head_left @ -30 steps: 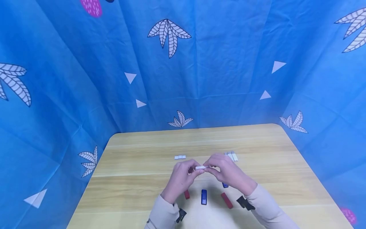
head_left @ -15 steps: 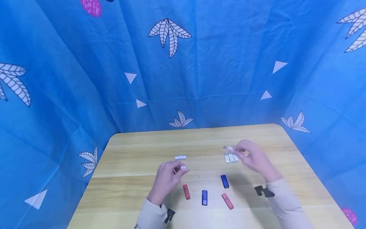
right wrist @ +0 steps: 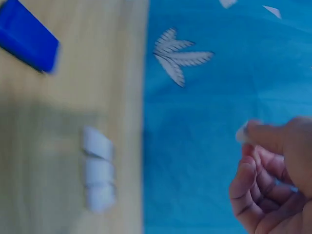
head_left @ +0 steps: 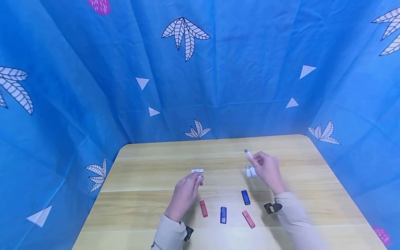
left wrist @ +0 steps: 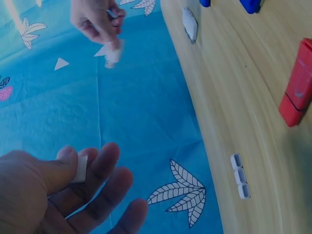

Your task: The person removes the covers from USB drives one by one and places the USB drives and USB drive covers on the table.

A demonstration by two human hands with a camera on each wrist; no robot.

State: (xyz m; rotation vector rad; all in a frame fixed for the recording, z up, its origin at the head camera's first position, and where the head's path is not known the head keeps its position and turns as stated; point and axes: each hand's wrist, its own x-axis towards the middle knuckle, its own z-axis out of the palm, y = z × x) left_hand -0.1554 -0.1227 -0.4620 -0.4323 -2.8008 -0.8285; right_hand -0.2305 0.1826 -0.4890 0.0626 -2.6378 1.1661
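Note:
My right hand [head_left: 268,172] pinches a white USB stick [head_left: 249,155] between thumb and fingers, its metal plug bare and pointing up and away. Just below it on the table lie white USB sticks [right wrist: 99,170], side by side; the right wrist view shows three, blurred. My left hand [head_left: 183,194] holds a small white cap [left wrist: 81,168] between thumb and index finger, the other fingers loosely bent. That hand is right in front of a row of three white caps [head_left: 197,170] standing together. In the left wrist view the open ends of these caps [left wrist: 239,176] show.
Nearer on the wooden table [head_left: 140,201] lie two red USB sticks, one at left [head_left: 203,208] and one at right [head_left: 248,219]. Two blue ones lie among them, one farther [head_left: 245,197] and one nearer [head_left: 223,215]. A blue patterned curtain [head_left: 243,86] surrounds the table's back and sides.
My hands were together at a white USB stick; they have parted, the cap staying in the left and the stick in the right. The left moved toward the cap row, the right toward the white sticks.

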